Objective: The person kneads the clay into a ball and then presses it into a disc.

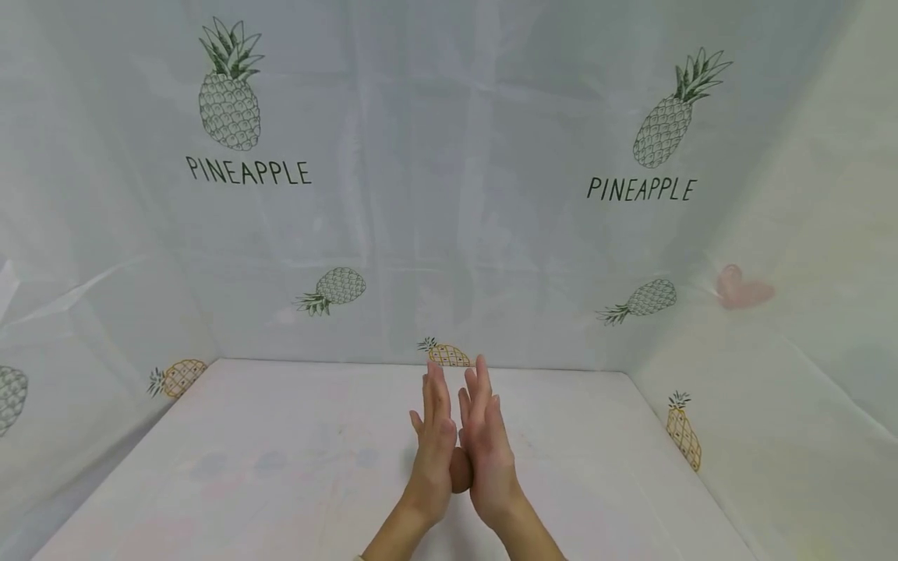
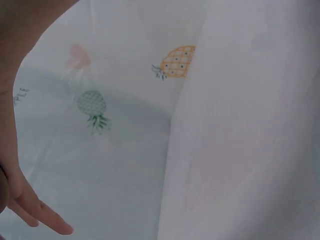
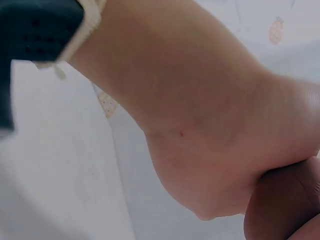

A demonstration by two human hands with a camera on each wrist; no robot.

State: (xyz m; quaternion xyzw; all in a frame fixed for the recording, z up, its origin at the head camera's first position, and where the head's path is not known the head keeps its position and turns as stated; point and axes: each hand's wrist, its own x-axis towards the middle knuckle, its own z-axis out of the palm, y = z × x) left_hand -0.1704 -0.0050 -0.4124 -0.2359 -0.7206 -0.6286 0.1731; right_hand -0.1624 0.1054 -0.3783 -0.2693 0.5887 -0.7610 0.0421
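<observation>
A smooth brown ball (image 1: 460, 471), its material not plain from the frames, sits between the heels of two upright palms above the white tabletop. My left hand (image 1: 433, 452) presses it from the left, fingers straight and pointing forward and up. From the other side my right hand (image 1: 489, 452) presses it, also with straight fingers. The fingertips of the two hands stand apart. In the right wrist view the brown ball (image 3: 280, 205) shows large, squeezed against the skin and partly covered. Only a sliver of the ball (image 2: 2, 192) appears at the left wrist view's edge.
The white tabletop (image 1: 281, 483) bears faint pinkish and bluish stains. Pale sheeting (image 1: 421, 195) printed with pineapples rises behind the table and along both sides. A dark device on a light strap (image 3: 40, 30) intrudes at the right wrist view's corner.
</observation>
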